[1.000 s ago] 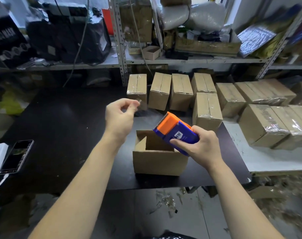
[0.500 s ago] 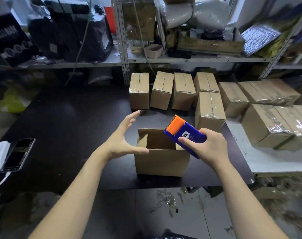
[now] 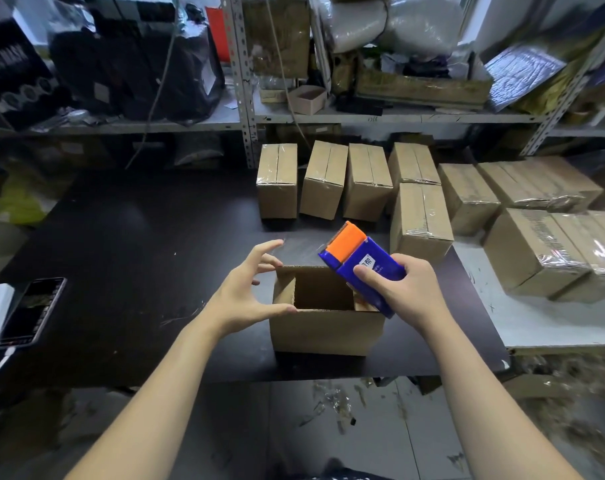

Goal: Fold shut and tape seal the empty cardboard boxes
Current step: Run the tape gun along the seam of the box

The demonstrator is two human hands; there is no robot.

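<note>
Cardboard box (image 3: 327,332), plain brown corrugated and open-topped, is set near the front edge of the dark table (image 3: 138,244), flaps not yet folded. The left hand (image 3: 240,294) is spread at its left rim, fingers straight, likely to press a flap in. A blue-and-orange plastic tape dispenser (image 3: 360,259) is gripped in the right hand (image 3: 401,289), held ready above the opening.

Cluttered metal shelving (image 3: 398,118) stands behind a black table (image 3: 138,230) over a littered grey floor (image 3: 259,427)

Black table (image 3: 138,237), open cardboard box (image 3: 325,332) near front edge, taped boxes (image 3: 323,181) behind, phone (image 3: 34,310) at left
</note>
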